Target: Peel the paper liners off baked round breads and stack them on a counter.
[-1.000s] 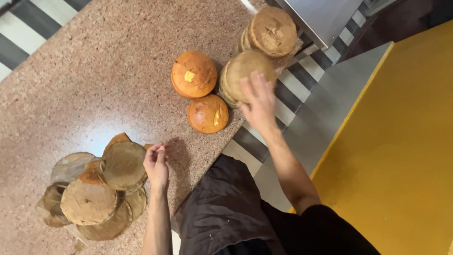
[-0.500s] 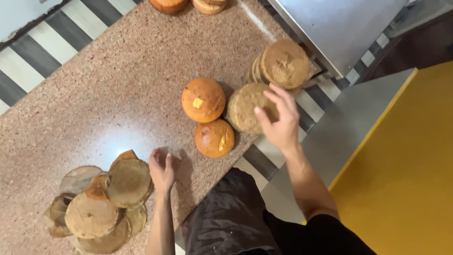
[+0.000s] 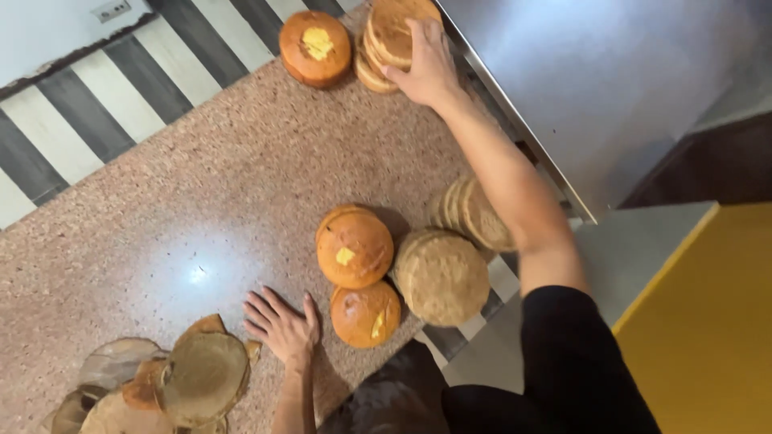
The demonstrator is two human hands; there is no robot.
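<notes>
On the speckled counter (image 3: 161, 225), right hand (image 3: 422, 60) (arm outstretched) grasps stacked cake layers (image 3: 386, 40); left hand (image 3: 281, 325) rests flat, released.

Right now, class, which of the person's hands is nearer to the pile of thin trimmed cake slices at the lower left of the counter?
Left. The left hand lies flat on the counter just right of the pile of trimmed cake slices; the right hand is far off on the stacked cake layers.

I see a speckled brown stone countertop (image 3: 161, 217) carrying two orange domed cakes (image 3: 355, 247) near me, a flat sliced cake layer (image 3: 444, 277) just beside them, and a heap of trimmed cake tops (image 3: 161, 386) (bottom left). A steel appliance (image 3: 611, 80) stands far right.
</notes>
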